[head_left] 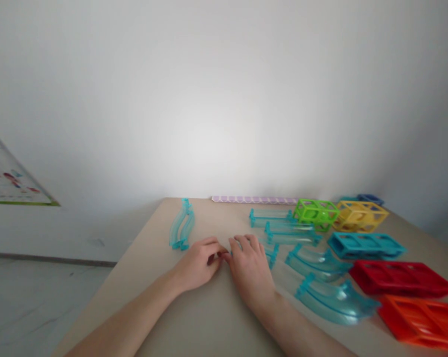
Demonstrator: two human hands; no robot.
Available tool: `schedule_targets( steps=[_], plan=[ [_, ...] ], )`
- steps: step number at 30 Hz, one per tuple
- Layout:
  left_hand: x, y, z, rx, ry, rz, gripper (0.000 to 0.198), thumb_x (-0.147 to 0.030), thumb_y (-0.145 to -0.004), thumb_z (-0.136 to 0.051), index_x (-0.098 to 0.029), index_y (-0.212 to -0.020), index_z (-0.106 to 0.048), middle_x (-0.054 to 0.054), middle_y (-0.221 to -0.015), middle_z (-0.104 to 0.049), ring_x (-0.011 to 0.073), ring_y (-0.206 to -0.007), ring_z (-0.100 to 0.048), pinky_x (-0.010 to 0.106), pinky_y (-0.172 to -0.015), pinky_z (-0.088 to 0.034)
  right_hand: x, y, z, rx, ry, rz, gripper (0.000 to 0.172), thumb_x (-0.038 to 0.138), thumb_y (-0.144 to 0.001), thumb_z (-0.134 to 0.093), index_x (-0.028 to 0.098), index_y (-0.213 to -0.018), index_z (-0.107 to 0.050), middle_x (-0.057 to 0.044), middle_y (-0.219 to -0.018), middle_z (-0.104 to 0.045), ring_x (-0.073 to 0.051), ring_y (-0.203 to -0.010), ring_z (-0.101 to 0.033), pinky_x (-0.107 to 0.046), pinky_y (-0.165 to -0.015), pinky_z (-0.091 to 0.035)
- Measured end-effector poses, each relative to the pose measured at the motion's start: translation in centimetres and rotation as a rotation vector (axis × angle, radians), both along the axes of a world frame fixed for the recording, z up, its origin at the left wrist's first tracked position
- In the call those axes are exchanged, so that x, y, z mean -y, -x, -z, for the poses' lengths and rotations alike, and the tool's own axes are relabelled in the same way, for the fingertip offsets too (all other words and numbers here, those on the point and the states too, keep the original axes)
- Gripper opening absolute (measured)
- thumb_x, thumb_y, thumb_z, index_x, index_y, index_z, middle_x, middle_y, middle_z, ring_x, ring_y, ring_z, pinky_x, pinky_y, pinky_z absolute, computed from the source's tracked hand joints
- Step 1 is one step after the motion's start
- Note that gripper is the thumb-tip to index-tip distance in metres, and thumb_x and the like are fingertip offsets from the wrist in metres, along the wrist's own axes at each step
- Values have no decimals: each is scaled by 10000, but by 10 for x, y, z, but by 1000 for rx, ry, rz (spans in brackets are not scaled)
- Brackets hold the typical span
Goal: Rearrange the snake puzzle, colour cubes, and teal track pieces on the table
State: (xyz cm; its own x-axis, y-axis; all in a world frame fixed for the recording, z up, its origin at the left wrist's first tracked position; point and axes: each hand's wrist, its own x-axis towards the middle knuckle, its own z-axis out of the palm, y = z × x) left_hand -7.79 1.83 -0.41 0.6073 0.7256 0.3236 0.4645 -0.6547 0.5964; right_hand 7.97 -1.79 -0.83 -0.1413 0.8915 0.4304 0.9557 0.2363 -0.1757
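Your left hand (199, 265) and right hand (248, 267) sit close together, low over the middle of the pale beige bench (186, 327); the left fingers are curled in, their tips meeting or nearly meeting your right thumb, and whether they pinch anything small cannot be told; your right fingers are bent forward with narrow gaps between them, palm down, and what lies under them is hidden.

The ridged end of a translucent teal plastic track piece (273, 255) shows just right of your right hand; the rest of it is behind the hand, so you cannot tell if you are gripping it; to your left, apart from both hands, lies a wavy translucent teal plastic track (187, 230).

To your right, two straight translucent teal plastic tracks (292, 233) lie one behind the other; nearer you are two curved translucent teal plastic tracks (331, 302); beyond these stand a bright green open-frame plastic block (316, 213) and a yellow open-frame plastic block (359, 216); then, coming towards you, a long teal plastic block (367, 246), a long red plastic block (404, 278) and a long orange plastic block (422, 322); a purple-and-white patterned strip (255, 200) runs along the far edge.
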Motion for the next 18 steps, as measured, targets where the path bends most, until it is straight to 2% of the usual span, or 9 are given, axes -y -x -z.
schedule_targets(
  steps=[3,5,7,9,11,13,15,18],
  plan=[
    [-2,2,-3,19,-118,-17,217,-101,-855,-479,-180,-901,-675,42,-846,-598,132,-717,-552,248,-684,-449,-3,-3,1,17,-10,30,254,232,-832,-678,157,-1072,-639,-131,-1091,-656,-316,-1058,-515,-427,-823,-444],
    [-5,6,-7,55,-270,-114,198,-124,-866,-490,-189,-890,-675,55,-853,-610,169,-818,-567,288,-769,-459,-3,-3,-1,9,-15,40,283,231,-818,-690,146,-1082,-634,-140,-1106,-649,-329,-1067,-507,-445,-822,-448],
    [-12,13,-11,78,-426,-328,177,-137,-847,-521,-200,-911,-674,69,-884,-614,212,-902,-555,352,-855,-445,-1,-3,-4,-19,-58,40,302,232,-817,-680,135,-1098,-626,-156,-1153,-625,-353,-1103,-481,-486,-848,-433],
    [-22,23,-14,66,-494,-610,225,-160,-801,-576,-195,-1008,-656,97,-977,-601,263,-991,-528,426,-931,-408,3,-2,-9,-70,-138,-3,274,213,-846,-623,142,-1110,-618,-155,-1188,-602,-358,-1123,-461,-517,-875,-409],
    [-33,34,-13,65,-398,-812,410,-194,-729,-643,-157,-1135,-596,143,-1098,-564,323,-1119,-472,485,-1003,-344,8,0,-13,-149,-194,-133,243,158,-878,-537,163,-1109,-613,-134,-1167,-601,-320,-1087,-480,-496,-875,-412],
    [-45,44,-9,162,-116,-881,515,-196,-668,-676,-144,-1165,-551,159,-1167,-550,344,-1200,-428,484,-1023,-318,14,3,-16,-256,-180,-324,261,107,-892,-464,170,-1105,-603,-116,-1106,-604,-262,-1018,-511,-435,-859,-441],
    [-54,51,-4,267,157,-870,449,-185,-618,-690,-149,-1051,-576,141,-1060,-611,339,-1120,-511,449,-945,-385,19,7,-13,-375,-106,-476,283,92,-892,-439,172,-1122,-584,-106,-1080,-591,-223,-993,-528,-388,-866,-462],
    [-57,51,-1,362,325,-812,286,-172,-580,-678,-164,-851,-584,84,-819,-650,282,-859,-625,357,-741,-464,21,14,0,-552,73,-518,328,121,-874,-473,184,-1190,-535,-99,-1110,-573,-187,-924,-565,-351,-824,-497]
  ],
)
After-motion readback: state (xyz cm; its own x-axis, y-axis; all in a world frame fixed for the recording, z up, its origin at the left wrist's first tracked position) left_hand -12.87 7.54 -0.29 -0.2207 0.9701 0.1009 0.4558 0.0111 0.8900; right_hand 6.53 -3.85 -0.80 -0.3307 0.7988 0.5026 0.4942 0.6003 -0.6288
